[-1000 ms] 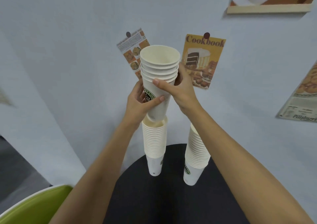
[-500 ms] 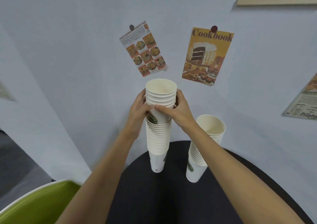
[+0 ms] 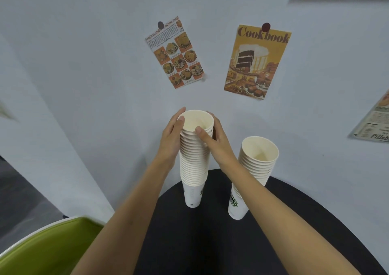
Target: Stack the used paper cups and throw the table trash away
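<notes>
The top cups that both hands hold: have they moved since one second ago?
Yes. The top cups went down, nesting fully into the standing left stack; earlier only their base was at its rim.

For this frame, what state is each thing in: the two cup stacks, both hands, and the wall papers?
tall cup stack: upright on the table, nested, top cup empty.
short cup stack: standing on the table, untouched, top cup empty.
left hand: holds the tall cup stack near its rim.
right hand: holds the same stack, thumb at the rim.
cookbook poster: pinned to the wall.
recipe sheet: pinned, tilted.
</notes>
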The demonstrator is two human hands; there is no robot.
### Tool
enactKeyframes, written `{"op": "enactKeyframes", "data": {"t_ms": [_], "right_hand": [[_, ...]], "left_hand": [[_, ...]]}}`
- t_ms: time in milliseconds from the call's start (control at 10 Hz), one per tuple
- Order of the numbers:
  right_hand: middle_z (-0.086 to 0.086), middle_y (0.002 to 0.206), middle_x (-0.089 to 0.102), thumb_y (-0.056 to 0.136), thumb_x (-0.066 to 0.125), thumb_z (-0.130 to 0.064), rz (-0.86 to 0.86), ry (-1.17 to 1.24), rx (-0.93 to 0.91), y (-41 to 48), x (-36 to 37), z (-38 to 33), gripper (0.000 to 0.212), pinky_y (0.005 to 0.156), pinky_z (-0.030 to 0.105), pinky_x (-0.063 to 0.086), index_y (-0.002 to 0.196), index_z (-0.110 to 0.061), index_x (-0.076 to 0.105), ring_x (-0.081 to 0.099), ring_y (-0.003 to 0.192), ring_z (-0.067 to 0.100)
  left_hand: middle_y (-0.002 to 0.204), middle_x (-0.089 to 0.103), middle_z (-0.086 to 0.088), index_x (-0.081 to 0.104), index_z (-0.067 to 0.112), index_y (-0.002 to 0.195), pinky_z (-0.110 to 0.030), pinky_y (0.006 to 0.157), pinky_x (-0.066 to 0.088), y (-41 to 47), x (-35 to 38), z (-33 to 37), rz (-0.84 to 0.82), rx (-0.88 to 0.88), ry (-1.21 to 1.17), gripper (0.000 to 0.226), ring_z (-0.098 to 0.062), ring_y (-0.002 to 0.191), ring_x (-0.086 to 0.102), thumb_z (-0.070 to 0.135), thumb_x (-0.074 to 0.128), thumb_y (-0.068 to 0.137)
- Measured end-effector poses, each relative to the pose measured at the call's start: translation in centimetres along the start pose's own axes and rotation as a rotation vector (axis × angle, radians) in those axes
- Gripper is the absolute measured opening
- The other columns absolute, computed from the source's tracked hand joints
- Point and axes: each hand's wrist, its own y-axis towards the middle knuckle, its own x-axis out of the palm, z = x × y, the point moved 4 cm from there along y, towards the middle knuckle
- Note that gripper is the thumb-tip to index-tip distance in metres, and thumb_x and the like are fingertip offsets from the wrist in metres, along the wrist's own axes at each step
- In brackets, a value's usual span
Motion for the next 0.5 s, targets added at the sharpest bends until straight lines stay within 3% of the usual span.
{"op": "enactKeyframes", "data": {"t_ms": [100, 400, 500], "right_hand": [[-0.011, 0.130, 0.052, 0.092, 0.053, -0.039, 0.020, 0.034, 0.020, 0.09, -0.08, 0.24, 0.045, 0.085, 0.009, 0.043, 0.134, -0.026, 0.042, 0.049, 0.114, -0.004], [-0.016, 0.117, 0.054, 0.092, 0.056, -0.034, 0.020, 0.021, 0.055, 0.10, -0.33, 0.46, 0.038, 0.077, 0.009, 0.047, 0.129, -0.028, 0.045, 0.053, 0.104, -0.005], [-0.014, 0.118, 0.056, 0.091, 0.059, -0.034, 0.044, -0.022, 0.038, 0.14, -0.90, -0.02, 0.039, 0.083, 0.014, 0.048, 0.127, -0.024, 0.048, 0.054, 0.108, 0.000]], "left_hand": [[0.143, 0.050, 0.004, 0.047, 0.029, 0.140, -0.025, 0.098, 0.046, -0.03, 0.00, -0.08, 0.002, -0.017, -0.018, 0.037, -0.013, 0.125, 0.049, 0.033, 0.038, 0.104], [0.139, 0.050, 0.005, 0.046, 0.029, 0.140, -0.029, 0.100, 0.045, -0.17, -0.15, -0.30, -0.018, -0.048, -0.001, 0.037, -0.014, 0.125, 0.049, 0.035, 0.039, 0.104], [0.140, 0.053, 0.003, 0.050, 0.023, 0.141, -0.033, 0.107, 0.043, -0.19, -0.44, -0.05, 0.032, -0.035, 0.007, 0.040, -0.014, 0.126, 0.050, 0.033, 0.044, 0.103]]}}
